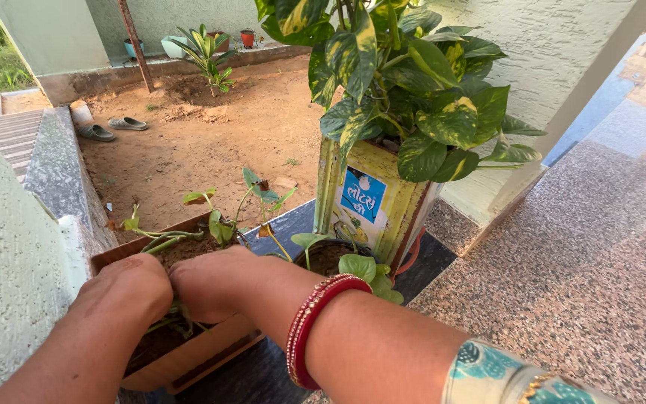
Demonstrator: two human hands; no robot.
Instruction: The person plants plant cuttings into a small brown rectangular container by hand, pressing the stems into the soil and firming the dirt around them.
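Both hands press down into 1 brown planter [188,359] at the near left: left hand [125,288] and right hand [211,280] touch side by side, fingers buried among soil and green cuttings [218,224], so their grip cannot be told. Right of it stands a yellow square tin [371,202] with a blue label, holding a variegated plant [405,82]. Between them, a dark round pot [330,258] is half hidden.

Red bangles [315,325] (edged with pale beads) circle the right wrist; the sleeve [502,378] is teal-and-cream patterned.
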